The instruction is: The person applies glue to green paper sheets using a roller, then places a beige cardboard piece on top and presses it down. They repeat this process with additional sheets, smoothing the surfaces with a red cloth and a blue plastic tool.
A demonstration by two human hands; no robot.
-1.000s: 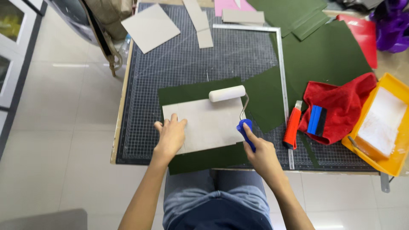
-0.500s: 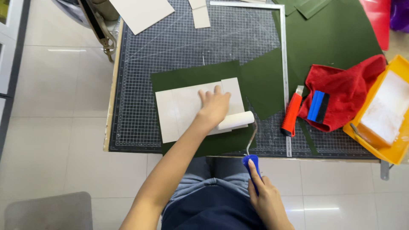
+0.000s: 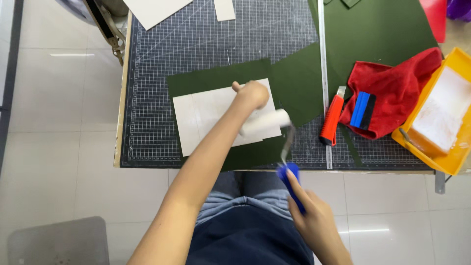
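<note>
The left hand (image 3: 252, 93) presses curled fingers onto the grey board (image 3: 211, 115), which lies on a green sheet (image 3: 216, 78) at the table's near edge. The right hand (image 3: 314, 223), off the table, grips the blue-handled roller (image 3: 265, 122), touching the board's right edge.

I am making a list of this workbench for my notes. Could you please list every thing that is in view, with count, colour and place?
gridded cutting mat: one, dark, covers the bench
dark green sheet: one, under the board
pale grey rectangular board: one, on the green sheet
white foam roller with blue handle: one, on the board's right edge
long metal ruler: one, silver, right of the board
red utility knife: one, beside the ruler
red cloth: one, right side
blue squeegee: one, on the cloth
yellow plastic tray: one, far right
left hand: pressing the board
right hand: gripping the roller handle
</note>
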